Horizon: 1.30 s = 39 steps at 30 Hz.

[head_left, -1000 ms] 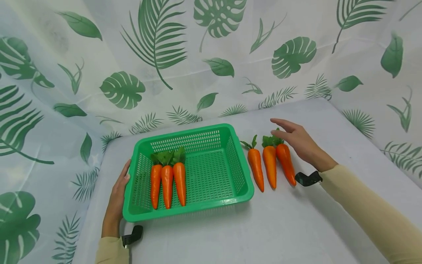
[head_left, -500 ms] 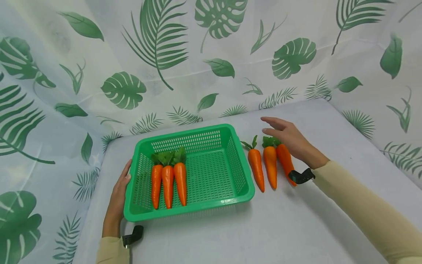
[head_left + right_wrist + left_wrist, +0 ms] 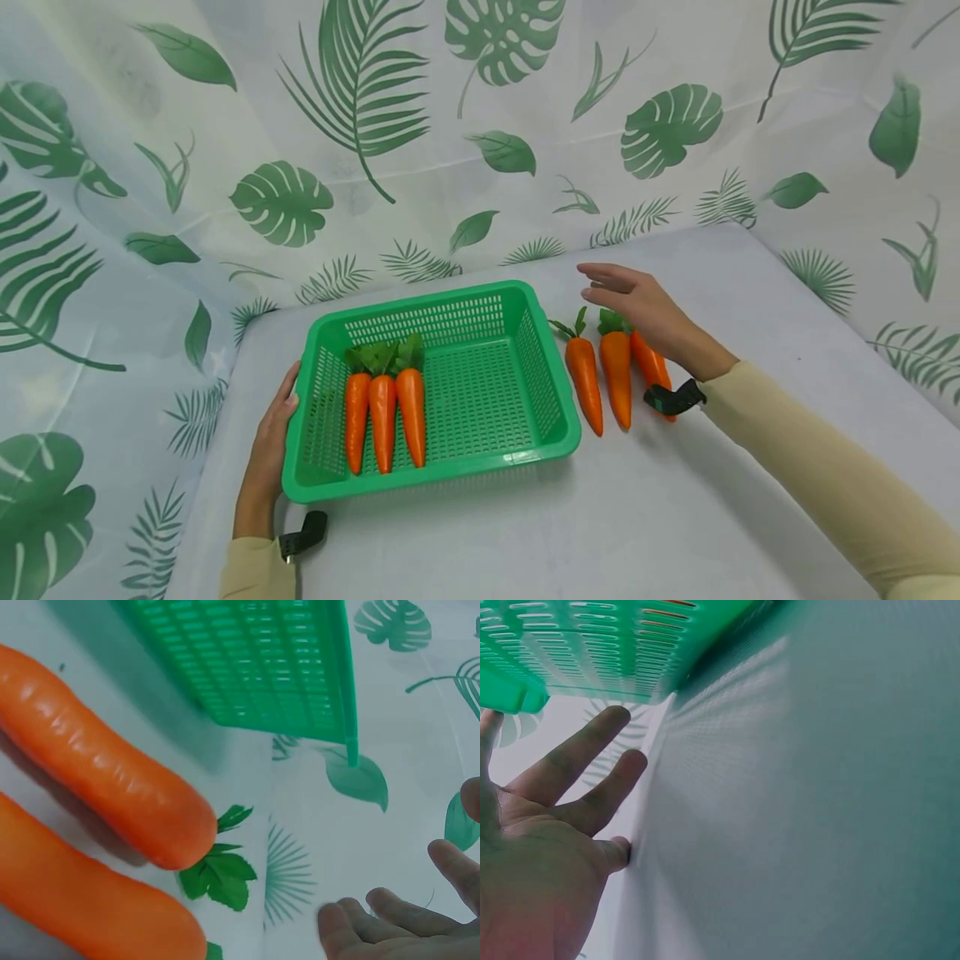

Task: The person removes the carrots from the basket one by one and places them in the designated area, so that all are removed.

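Note:
A green plastic basket (image 3: 480,467) with slotted walls stands on the white table, three carrots (image 3: 382,425) with leafy tops lying side by side at its left. My left hand (image 3: 266,450) is at the basket's left side, fingers extended along the wall; the left wrist view shows its fingers spread beside the slotted side. To the basket's right lie three more carrots (image 3: 617,379) in a row. Above their leafy ends hovers my right hand (image 3: 652,308), fingers extended and nothing in its grasp. It partly hides the rightmost carrot (image 3: 651,358).
A white cloth printed with green leaves (image 3: 498,154) hangs behind and at both sides. The white tabletop (image 3: 480,542) extends in front of the basket and beyond the right arm. Each wrist wears a small black camera (image 3: 675,398).
My right hand has moved left over the carrot tops, from the rightmost carrot toward the middle one. The left hand, basket and carrots have stayed in place.

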Available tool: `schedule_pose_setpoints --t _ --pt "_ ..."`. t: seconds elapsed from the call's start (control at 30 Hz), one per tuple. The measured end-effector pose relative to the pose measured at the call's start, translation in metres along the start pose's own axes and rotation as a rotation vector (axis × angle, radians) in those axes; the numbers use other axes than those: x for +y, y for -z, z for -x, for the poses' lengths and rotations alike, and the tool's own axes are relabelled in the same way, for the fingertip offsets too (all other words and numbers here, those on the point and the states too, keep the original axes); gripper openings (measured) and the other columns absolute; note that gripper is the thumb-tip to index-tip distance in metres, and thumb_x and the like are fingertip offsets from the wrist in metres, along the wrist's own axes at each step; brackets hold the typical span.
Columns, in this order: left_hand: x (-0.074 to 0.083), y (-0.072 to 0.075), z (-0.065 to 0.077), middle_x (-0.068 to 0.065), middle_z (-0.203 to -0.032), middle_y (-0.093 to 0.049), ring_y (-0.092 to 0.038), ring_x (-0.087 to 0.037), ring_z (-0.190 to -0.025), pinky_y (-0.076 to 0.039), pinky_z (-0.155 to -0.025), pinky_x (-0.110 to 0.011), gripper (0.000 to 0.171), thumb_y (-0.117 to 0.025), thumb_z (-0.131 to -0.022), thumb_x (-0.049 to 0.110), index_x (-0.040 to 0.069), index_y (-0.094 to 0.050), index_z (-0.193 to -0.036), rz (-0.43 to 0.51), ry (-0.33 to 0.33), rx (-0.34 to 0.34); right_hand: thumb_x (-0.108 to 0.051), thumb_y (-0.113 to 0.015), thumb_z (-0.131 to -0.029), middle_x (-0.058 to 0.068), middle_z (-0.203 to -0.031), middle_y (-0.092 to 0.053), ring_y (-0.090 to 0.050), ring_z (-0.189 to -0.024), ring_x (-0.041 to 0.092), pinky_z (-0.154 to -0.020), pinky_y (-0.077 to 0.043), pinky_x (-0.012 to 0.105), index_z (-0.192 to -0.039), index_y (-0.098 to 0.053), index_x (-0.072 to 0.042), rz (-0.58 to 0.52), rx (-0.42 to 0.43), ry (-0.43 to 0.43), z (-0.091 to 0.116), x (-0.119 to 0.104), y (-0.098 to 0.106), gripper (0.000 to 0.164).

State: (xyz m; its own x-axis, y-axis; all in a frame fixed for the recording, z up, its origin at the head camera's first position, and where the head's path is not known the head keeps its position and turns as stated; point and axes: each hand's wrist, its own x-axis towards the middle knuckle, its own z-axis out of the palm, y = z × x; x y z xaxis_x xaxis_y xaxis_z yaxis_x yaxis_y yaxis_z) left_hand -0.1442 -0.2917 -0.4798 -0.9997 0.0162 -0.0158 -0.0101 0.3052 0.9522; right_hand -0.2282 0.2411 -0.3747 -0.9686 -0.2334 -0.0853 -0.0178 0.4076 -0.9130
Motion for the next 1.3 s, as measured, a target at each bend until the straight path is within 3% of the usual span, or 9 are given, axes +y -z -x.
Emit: schedule_pose_setpoints --t 0.17,0.4,0.87,1.1,1.3 --pt "0.0 0.0 0.001 0.005 -0.177 -0.019 -0.036 -0.016 -0.139 -0.035 -0.107 -0.031 0.055 -0.026 -0.118 0.046 0.039 -0.019 -0.173 0.003 -0.004 -0.001 -0.033 -0.059 -0.111 0.017 -0.169 -0.038 -0.047 -0.143 0.047 -0.116 -0.034 0.066 -0.166 -0.041 -0.009 -0.029 -0.024 0.027 -0.001 -0.005 -0.003 0.062" --pt "0.001 -0.001 0.002 0.004 -0.176 -0.019 -0.036 -0.017 -0.137 -0.035 -0.105 -0.028 0.056 -0.026 -0.118 0.045 0.038 -0.019 -0.173 0.005 -0.008 -0.003 -0.039 -0.06 -0.11 0.012 -0.166 -0.043 -0.056 -0.136 0.045 -0.116 -0.035 0.064 -0.164 -0.046 -0.014 -0.005 -0.034 0.035 -0.003 -0.012 -0.009 0.062" --pt "0.003 -0.002 0.002 0.006 -0.177 -0.019 -0.035 -0.015 -0.14 -0.036 -0.105 -0.027 0.055 -0.027 -0.118 0.046 0.04 -0.019 -0.172 -0.004 -0.007 0.006 -0.036 -0.059 -0.11 0.012 -0.164 -0.046 -0.057 -0.135 0.045 -0.117 -0.033 0.065 -0.162 -0.048 -0.012 -0.018 -0.059 0.083 -0.011 -0.028 -0.018 0.058" --pt "0.003 -0.002 0.002 0.005 -0.176 -0.02 -0.036 -0.017 -0.139 -0.038 -0.102 -0.021 0.055 -0.028 -0.118 0.044 0.039 -0.02 -0.173 0.019 -0.013 0.01 -0.029 -0.06 -0.11 0.012 -0.163 -0.048 -0.056 -0.137 0.039 -0.115 -0.04 0.058 -0.16 -0.05 -0.009 -0.05 -0.081 0.131 -0.018 -0.038 -0.03 0.055" --pt "0.002 -0.001 0.002 0.003 -0.177 -0.019 -0.034 -0.016 -0.143 -0.037 -0.102 -0.018 0.055 -0.029 -0.119 0.041 0.038 -0.02 -0.173 0.052 -0.028 -0.001 -0.026 -0.061 -0.11 0.011 -0.163 -0.048 -0.05 -0.142 0.036 -0.117 -0.038 0.056 -0.16 -0.051 -0.007 -0.075 -0.114 0.156 -0.023 -0.045 -0.039 0.054"
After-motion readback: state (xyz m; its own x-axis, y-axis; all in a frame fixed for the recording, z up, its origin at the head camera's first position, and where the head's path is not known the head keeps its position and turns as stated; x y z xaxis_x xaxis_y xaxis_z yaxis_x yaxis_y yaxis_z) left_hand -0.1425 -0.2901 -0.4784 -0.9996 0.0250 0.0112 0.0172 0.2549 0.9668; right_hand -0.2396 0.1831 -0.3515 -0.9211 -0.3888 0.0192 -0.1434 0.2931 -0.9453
